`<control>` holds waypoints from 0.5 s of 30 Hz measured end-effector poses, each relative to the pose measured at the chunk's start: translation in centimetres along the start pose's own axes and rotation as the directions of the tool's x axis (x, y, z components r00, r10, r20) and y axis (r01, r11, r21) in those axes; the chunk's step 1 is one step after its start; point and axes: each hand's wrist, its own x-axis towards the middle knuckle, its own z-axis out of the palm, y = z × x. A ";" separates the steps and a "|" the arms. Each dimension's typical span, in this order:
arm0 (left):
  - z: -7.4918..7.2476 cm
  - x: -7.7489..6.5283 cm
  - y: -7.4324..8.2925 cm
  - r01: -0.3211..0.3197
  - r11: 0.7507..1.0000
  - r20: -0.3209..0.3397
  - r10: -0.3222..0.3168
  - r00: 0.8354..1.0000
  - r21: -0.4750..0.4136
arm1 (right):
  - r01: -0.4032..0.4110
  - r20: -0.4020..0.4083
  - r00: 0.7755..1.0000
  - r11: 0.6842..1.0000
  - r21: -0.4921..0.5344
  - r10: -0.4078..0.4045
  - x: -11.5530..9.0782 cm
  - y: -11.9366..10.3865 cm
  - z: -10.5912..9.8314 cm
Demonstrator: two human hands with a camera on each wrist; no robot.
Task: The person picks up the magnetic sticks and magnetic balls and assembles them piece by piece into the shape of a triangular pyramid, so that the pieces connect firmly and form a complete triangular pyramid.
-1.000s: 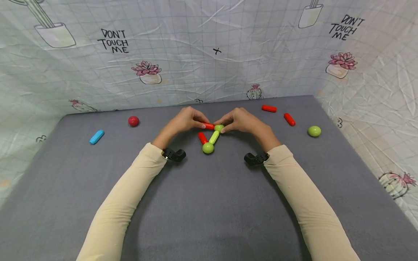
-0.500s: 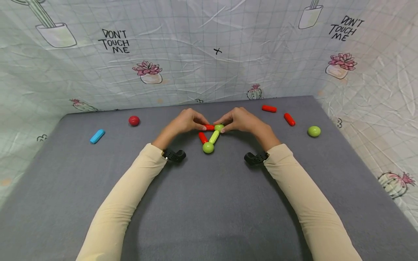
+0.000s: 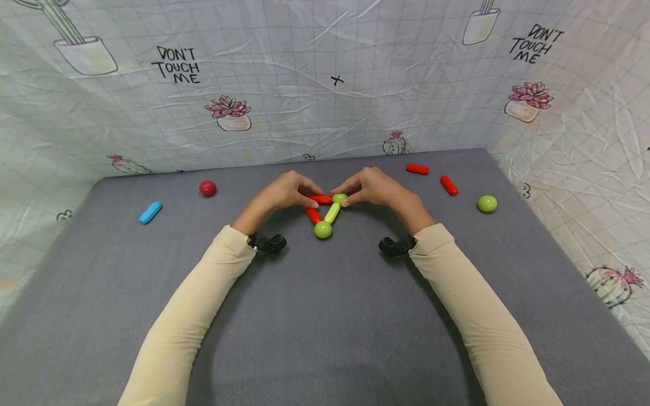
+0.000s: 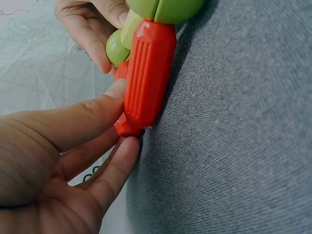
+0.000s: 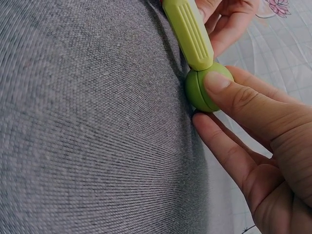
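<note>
Two green balls and three rods form a triangle open at its left corner in the head view. My right hand [image 3: 378, 188] pinches the far green ball [image 5: 207, 87] between thumb and fingers. A lime-green rod [image 3: 332, 213] runs from it to the near green ball [image 3: 323, 229]. My left hand [image 3: 290, 190] grips the free end of the far red rod [image 3: 322, 199], which reaches to the far ball. The near red rod [image 4: 150, 73] sticks out of the near ball, its free end right by my left thumb. In the left wrist view it partly hides the far red rod.
On the grey table [image 3: 325, 316] lie a blue rod [image 3: 150, 212] and a red ball [image 3: 207, 188] at left. At right are two red rods, one farther back [image 3: 417, 168] and one nearer [image 3: 449, 185], and a green ball [image 3: 487, 203]. A printed cloth [image 3: 304, 113] hangs behind.
The far red rod has levelled from a slight slant. My left fingers have slid left along it towards its free end, so more of it shows. My right hand keeps its place on the ball.
</note>
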 end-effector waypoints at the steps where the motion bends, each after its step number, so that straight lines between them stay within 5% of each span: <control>1: 0.0 -0.1 0.0 -0.002 1.000 0.002 0.002 1.000 -0.005 | -0.002 0.001 1.000 1.000 -0.002 0.002 0.0 0.0 0.0; 15: 0.1 -0.6 -0.5 -0.026 0.999 0.006 0.026 1.000 -0.036 | -0.008 0.007 1.000 1.000 -0.017 0.008 0.1 0.0 -0.1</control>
